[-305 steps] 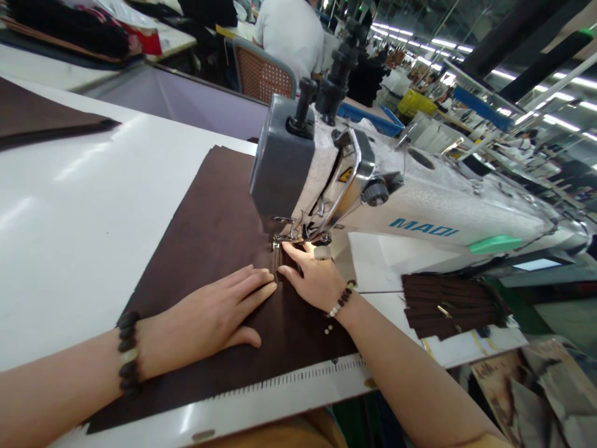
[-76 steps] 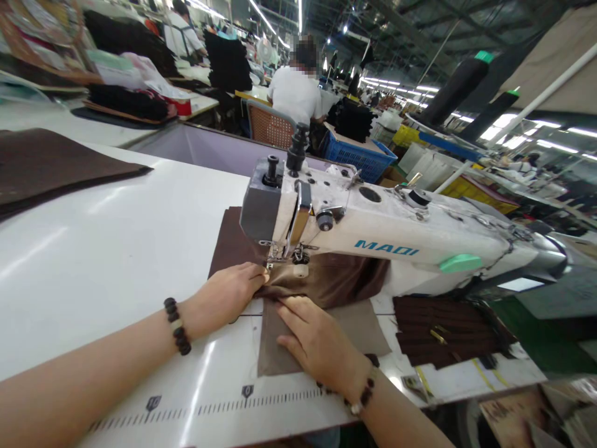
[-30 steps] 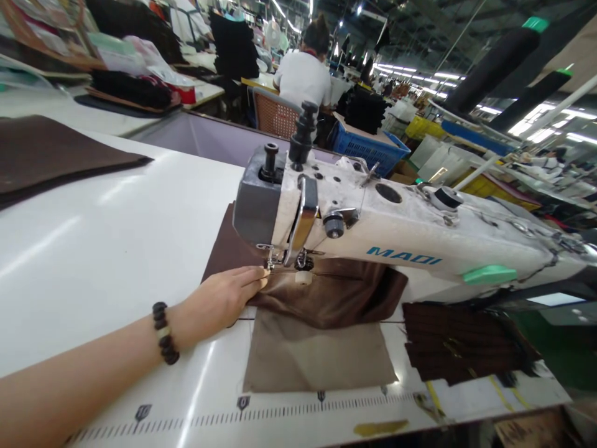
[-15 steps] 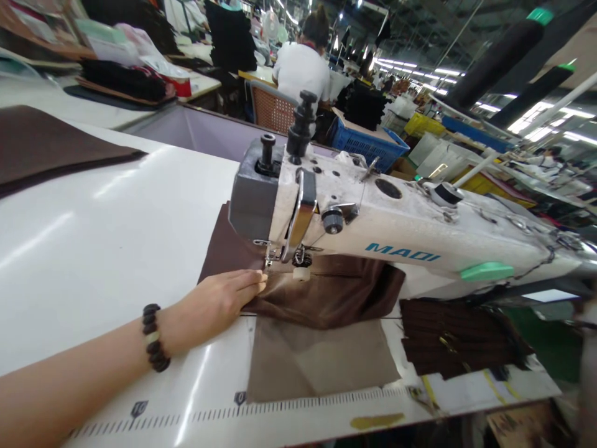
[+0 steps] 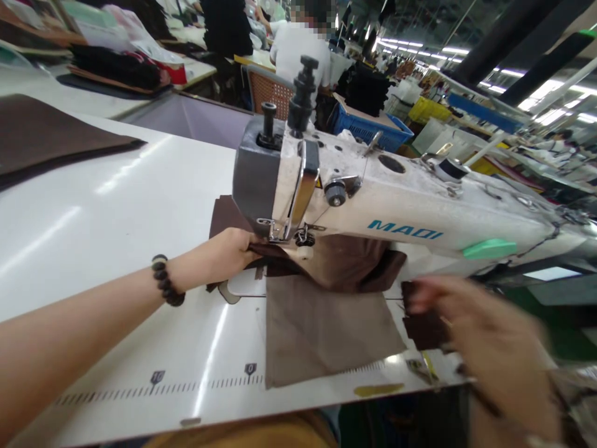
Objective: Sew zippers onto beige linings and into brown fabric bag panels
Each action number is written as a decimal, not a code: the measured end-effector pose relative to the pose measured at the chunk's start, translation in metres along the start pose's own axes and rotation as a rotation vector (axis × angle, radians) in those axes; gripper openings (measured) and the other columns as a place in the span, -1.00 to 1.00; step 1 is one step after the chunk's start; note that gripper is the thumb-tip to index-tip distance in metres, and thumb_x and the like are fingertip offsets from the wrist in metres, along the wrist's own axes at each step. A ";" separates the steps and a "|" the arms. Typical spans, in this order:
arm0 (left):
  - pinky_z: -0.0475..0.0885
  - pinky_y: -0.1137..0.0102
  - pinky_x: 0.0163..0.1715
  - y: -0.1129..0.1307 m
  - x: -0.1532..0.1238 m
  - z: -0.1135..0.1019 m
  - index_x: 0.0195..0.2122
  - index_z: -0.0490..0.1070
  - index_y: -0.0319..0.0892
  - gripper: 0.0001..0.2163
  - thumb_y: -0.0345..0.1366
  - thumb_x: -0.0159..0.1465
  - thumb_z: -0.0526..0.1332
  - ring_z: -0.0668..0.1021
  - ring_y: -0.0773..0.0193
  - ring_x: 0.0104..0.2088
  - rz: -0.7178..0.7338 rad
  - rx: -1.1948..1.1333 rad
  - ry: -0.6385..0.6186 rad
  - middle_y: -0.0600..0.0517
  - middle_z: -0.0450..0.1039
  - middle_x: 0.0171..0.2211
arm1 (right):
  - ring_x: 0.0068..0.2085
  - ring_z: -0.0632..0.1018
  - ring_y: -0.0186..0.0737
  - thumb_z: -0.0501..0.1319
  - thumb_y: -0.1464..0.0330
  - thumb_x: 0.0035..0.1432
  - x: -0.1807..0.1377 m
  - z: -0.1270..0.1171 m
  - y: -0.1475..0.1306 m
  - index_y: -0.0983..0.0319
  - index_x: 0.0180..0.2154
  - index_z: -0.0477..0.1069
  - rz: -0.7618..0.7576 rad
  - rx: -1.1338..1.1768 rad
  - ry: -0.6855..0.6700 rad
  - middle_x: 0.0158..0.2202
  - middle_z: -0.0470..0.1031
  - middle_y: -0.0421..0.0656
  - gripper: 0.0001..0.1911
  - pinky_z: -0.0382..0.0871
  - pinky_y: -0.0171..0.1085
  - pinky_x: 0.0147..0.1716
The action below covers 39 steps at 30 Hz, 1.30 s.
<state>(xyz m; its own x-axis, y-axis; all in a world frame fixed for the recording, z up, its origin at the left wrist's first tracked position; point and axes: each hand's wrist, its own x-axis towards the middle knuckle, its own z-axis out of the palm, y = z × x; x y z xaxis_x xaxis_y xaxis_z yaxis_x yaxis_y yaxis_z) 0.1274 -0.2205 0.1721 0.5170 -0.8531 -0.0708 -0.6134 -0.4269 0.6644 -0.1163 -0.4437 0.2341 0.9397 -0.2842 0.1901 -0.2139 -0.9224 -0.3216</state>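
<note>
My left hand (image 5: 228,252) is closed on the edge of a brown fabric piece (image 5: 326,323), right beside the presser foot (image 5: 284,235) of a white sewing machine (image 5: 401,211). The fabric is bunched under the machine arm and lies flat towards the table's front edge. Blurred by motion, my right hand (image 5: 471,330) hovers over a stack of dark brown strips (image 5: 420,333) at the right of the machine. Its fingers are too smeared to show whether they hold anything.
The white table (image 5: 116,205) has a ruler scale (image 5: 200,382) printed along its front edge. A second brown fabric piece (image 5: 46,137) lies at the far left. Behind the machine a person in a white shirt (image 5: 298,43) sits by a blue crate (image 5: 373,127).
My right hand has come back into view over the dark strips. My left hand has closed on the fabric edge, and the fabric has shifted to the right, baring part of the needle plate.
</note>
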 end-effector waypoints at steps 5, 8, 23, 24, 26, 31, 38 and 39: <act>0.44 0.44 -0.16 0.000 0.004 -0.002 -0.32 0.56 -0.13 -0.76 -0.34 0.15 0.08 0.57 0.22 -0.30 -0.051 -0.027 -0.023 0.11 0.59 -0.35 | -0.12 0.52 -0.10 0.10 0.34 0.25 0.024 0.100 -0.077 0.31 0.16 0.24 -0.146 -0.015 -0.505 -0.11 0.47 0.02 -0.54 0.42 -0.21 -0.16; 0.43 0.45 -0.18 0.000 0.005 -0.001 -0.38 0.55 -0.15 -0.76 -0.34 0.15 0.06 0.56 0.21 -0.29 -0.040 0.026 -0.010 0.08 0.58 -0.37 | -0.09 0.52 -0.06 0.19 0.28 0.20 0.044 0.108 -0.085 0.32 0.18 0.22 -0.099 -0.037 -0.540 -0.12 0.49 0.04 -0.46 0.39 -0.20 -0.13; 0.46 0.30 -0.27 0.007 -0.014 0.036 -0.30 0.43 -0.26 -0.87 -0.37 0.11 0.25 0.57 0.08 -0.29 0.065 0.381 0.166 -0.11 0.51 -0.31 | -0.22 0.55 -0.08 0.28 0.25 0.10 0.049 0.099 -0.088 0.27 0.07 0.33 0.009 -0.008 -0.615 -0.34 0.54 -0.08 -0.50 0.32 -0.29 -0.30; 0.46 0.32 -0.29 0.006 -0.015 0.037 -0.31 0.43 -0.24 -0.90 -0.41 0.12 0.22 0.56 0.11 -0.30 0.086 0.388 0.172 -0.09 0.51 -0.33 | -0.20 0.55 -0.07 0.28 0.26 0.11 0.048 0.098 -0.088 0.29 0.07 0.34 0.022 -0.013 -0.613 -0.32 0.54 -0.05 -0.50 0.33 -0.28 -0.28; 0.46 0.34 -0.31 0.002 -0.017 0.036 -0.34 0.43 -0.22 -0.89 -0.45 0.10 0.17 0.55 0.16 -0.34 0.121 0.348 0.188 -0.04 0.50 -0.38 | -0.20 0.55 -0.11 0.26 0.29 0.13 0.044 0.096 -0.087 0.30 0.12 0.29 -0.003 0.057 -0.635 -0.32 0.54 -0.05 -0.47 0.33 -0.30 -0.27; 0.51 0.35 -0.30 -0.004 -0.013 0.024 -0.30 0.48 -0.18 -0.83 -0.33 0.08 0.18 0.58 0.19 -0.33 0.021 -0.261 0.205 0.05 0.56 -0.38 | -0.56 0.43 -0.41 0.12 0.35 0.21 0.042 0.092 -0.072 0.12 0.26 0.08 -0.091 0.440 -0.953 -0.57 0.43 -0.31 -0.41 0.26 -0.47 -0.51; 0.55 0.37 -0.46 0.002 -0.007 0.015 -0.44 0.51 -0.17 -0.82 -0.20 -0.03 0.35 0.55 0.23 -0.46 -0.108 -0.644 0.127 0.05 0.53 -0.52 | -0.20 0.52 -0.25 -0.01 0.35 0.29 0.093 0.117 -0.052 0.07 0.05 0.39 -0.110 0.062 -0.460 -0.20 0.53 -0.18 -0.65 0.35 -0.24 -0.08; 0.54 0.37 -0.46 0.000 -0.007 0.016 -0.43 0.51 -0.18 -0.82 -0.20 -0.01 0.34 0.55 0.24 -0.48 -0.097 -0.635 0.125 0.05 0.53 -0.52 | -0.11 0.49 -0.21 0.02 0.33 0.29 0.104 0.122 -0.051 0.10 0.01 0.42 -0.133 -0.001 -0.394 -0.12 0.50 -0.16 -0.68 0.31 -0.20 -0.01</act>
<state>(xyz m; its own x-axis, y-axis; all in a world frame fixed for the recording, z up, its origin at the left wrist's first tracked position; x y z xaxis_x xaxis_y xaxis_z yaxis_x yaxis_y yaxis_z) 0.1146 -0.2189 0.1607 0.6412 -0.7619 -0.0913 -0.1080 -0.2075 0.9723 0.0244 -0.3942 0.1570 0.9893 -0.0408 -0.1398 -0.0838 -0.9446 -0.3174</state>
